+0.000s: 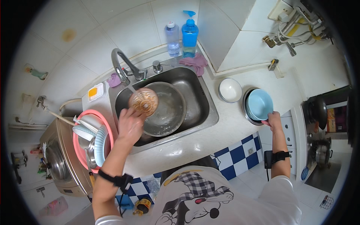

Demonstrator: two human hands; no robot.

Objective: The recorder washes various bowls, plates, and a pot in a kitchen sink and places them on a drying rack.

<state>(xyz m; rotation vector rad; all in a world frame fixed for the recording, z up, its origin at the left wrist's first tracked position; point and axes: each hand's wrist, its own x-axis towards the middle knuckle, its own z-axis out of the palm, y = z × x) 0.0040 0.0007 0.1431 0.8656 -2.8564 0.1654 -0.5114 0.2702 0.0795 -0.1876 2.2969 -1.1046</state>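
Note:
My left hand (130,123) grips a small round dish (145,101) with a ribbed orange-brown pattern; whether it is a bowl or a strainer is hard to tell. Water from the chrome faucet (121,70) runs onto it. Below it, a wide metal basin (166,118) holding some water sits in the stainless steel sink (192,92). On the counter at the right, my right hand (272,121) pinches the rim of a light blue bowl (260,104). That bowl tops a stack over a metal bowl (245,98).
A white bowl (230,90) stands between sink and stack. Left of the sink, a pink basin (77,137) holds several dishes. Behind the sink are a blue pump bottle (189,36), a clear bottle (172,39) and a purple cloth (197,63). A stove (323,168) lies far right.

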